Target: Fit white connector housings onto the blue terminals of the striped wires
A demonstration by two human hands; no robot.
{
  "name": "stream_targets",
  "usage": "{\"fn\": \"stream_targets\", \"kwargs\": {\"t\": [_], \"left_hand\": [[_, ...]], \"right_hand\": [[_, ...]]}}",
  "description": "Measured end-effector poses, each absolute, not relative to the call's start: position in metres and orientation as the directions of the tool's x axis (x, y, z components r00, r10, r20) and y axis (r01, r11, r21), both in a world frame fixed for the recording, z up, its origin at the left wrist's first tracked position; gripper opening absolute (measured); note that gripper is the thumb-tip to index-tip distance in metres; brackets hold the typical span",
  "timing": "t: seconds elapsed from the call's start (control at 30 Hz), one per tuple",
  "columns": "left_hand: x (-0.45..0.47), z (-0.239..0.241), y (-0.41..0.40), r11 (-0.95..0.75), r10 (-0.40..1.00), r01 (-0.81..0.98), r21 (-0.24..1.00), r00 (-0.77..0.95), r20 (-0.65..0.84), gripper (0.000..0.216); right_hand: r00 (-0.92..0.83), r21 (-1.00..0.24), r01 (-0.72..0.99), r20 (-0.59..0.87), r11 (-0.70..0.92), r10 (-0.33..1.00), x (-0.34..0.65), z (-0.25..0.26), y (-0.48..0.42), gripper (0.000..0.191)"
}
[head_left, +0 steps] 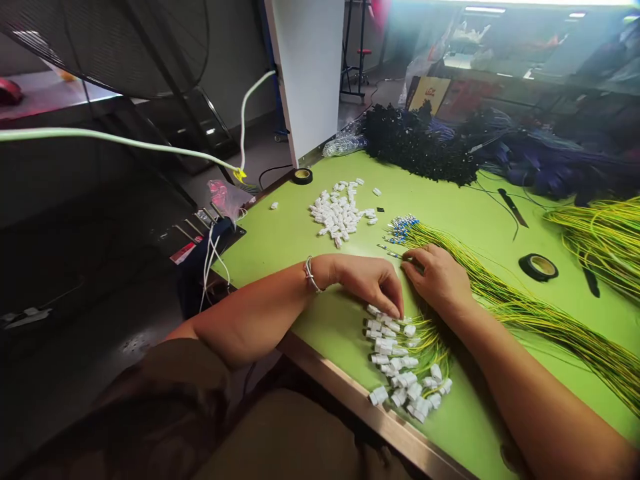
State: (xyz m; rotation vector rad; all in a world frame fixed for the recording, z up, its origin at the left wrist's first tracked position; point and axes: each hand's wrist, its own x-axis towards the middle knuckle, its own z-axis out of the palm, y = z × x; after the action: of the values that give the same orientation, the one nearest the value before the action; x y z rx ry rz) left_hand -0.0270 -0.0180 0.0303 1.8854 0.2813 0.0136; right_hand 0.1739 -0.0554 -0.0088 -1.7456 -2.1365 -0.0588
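Observation:
My left hand (367,283) rests palm down on the green table (280,240), fingers curled with the tips touching the top of a cluster of yellow-green wires fitted with white connectors (405,373). A silver bracelet circles that wrist. My right hand (437,277) lies just to the right, fingers bent and pinching at a long bundle of yellow-green wires (525,310) near its blue-tipped ends (400,230). A pile of loose white connectors (340,213) lies farther back on the table.
Two rolls of black tape (538,267) (303,176) sit on the table. More yellow-green wires (600,240) lie at the right, black parts (420,143) and dark purple wires (550,163) at the back. A white panel (310,73) stands behind. A white cable (125,141) crosses left.

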Motion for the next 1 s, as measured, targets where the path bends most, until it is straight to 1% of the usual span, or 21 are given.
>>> {"fn": "stream_targets", "kwargs": {"t": [0.03, 0.07, 0.1, 0.13, 0.17, 0.2, 0.27, 0.4, 0.5, 0.6, 0.7, 0.77, 0.83, 0.87, 0.93, 0.97, 1.0], "left_hand": [[-0.031, 0.035, -0.013, -0.382, 0.335, 0.239, 0.893, 0.936, -0.107, 0.011], [-0.036, 0.038, -0.006, -0.457, 0.507, 0.322, 0.829, 0.860, -0.054, 0.010], [-0.041, 0.041, 0.002, -0.499, 0.683, 0.435, 0.749, 0.729, 0.032, 0.011], [-0.046, 0.043, 0.010, -0.488, 0.815, 0.562, 0.668, 0.567, 0.119, 0.013], [-0.051, 0.043, 0.018, -0.449, 0.883, 0.667, 0.595, 0.434, 0.180, 0.015], [-0.056, 0.042, 0.025, -0.410, 0.912, 0.740, 0.534, 0.354, 0.210, 0.017], [-0.062, 0.038, 0.035, -0.357, 0.933, 0.821, 0.446, 0.291, 0.212, 0.019], [-0.059, 0.025, 0.039, -0.380, 0.925, 0.865, 0.329, 0.342, 0.168, 0.019], [-0.052, 0.020, 0.035, -0.410, 0.912, 0.871, 0.271, 0.385, 0.143, 0.024], [-0.048, 0.019, 0.030, -0.414, 0.910, 0.882, 0.224, 0.400, 0.104, 0.029], [-0.048, 0.016, 0.029, -0.430, 0.903, 0.881, 0.199, 0.414, 0.115, 0.034], [-0.049, 0.015, 0.030, -0.438, 0.898, 0.868, 0.235, 0.411, 0.154, 0.033], [-0.048, 0.014, 0.032, -0.454, 0.890, 0.823, 0.342, 0.404, 0.210, 0.029], [-0.047, 0.015, 0.032, -0.462, 0.887, 0.776, 0.430, 0.400, 0.232, 0.026], [-0.043, 0.018, 0.029, -0.418, 0.899, 0.606, 0.677, 0.381, 0.215, 0.021], [-0.041, 0.021, 0.025, -0.343, 0.909, 0.476, 0.810, 0.385, 0.159, 0.019], [-0.038, 0.022, 0.021, -0.225, 0.909, 0.332, 0.916, 0.409, 0.076, 0.017]], "right_hand": [[-0.158, -0.168, 0.961, 0.312, 0.218, 0.937, 0.171, -0.010, -0.056, 0.018], [-0.164, -0.148, 0.965, 0.309, 0.217, 0.937, 0.169, -0.011, -0.056, 0.017], [-0.179, -0.137, 0.964, 0.307, 0.229, 0.935, 0.168, -0.011, -0.055, 0.016], [-0.201, -0.126, 0.960, 0.309, 0.250, 0.930, 0.168, -0.011, -0.055, 0.016], [-0.225, -0.112, 0.956, 0.312, 0.271, 0.923, 0.168, -0.011, -0.055, 0.016], [-0.246, -0.097, 0.952, 0.317, 0.290, 0.916, 0.168, -0.012, -0.054, 0.016], [-0.264, -0.085, 0.948, 0.334, 0.308, 0.905, 0.169, -0.013, -0.054, 0.016], [-0.251, -0.158, 0.932, 0.371, 0.327, 0.894, 0.169, -0.014, -0.054, 0.015], [-0.241, -0.199, 0.925, 0.354, 0.324, 0.904, 0.170, -0.014, -0.054, 0.013], [-0.263, -0.174, 0.928, 0.317, 0.328, 0.911, 0.170, -0.014, -0.052, 0.013], [-0.289, -0.130, 0.931, 0.307, 0.341, 0.907, 0.168, -0.013, -0.052, 0.015], [-0.293, -0.111, 0.934, 0.313, 0.341, 0.904, 0.167, -0.012, -0.053, 0.015], [-0.288, -0.119, 0.931, 0.340, 0.345, 0.895, 0.166, -0.011, -0.054, 0.015], [-0.282, -0.140, 0.926, 0.364, 0.352, 0.888, 0.166, -0.010, -0.055, 0.014], [-0.259, -0.223, 0.900, 0.420, 0.375, 0.870, 0.166, -0.007, -0.057, 0.012], [-0.233, -0.283, 0.881, 0.439, 0.379, 0.868, 0.166, -0.005, -0.058, 0.011], [-0.194, -0.350, 0.861, 0.445, 0.370, 0.874, 0.167, -0.004, -0.060, 0.010]]}}
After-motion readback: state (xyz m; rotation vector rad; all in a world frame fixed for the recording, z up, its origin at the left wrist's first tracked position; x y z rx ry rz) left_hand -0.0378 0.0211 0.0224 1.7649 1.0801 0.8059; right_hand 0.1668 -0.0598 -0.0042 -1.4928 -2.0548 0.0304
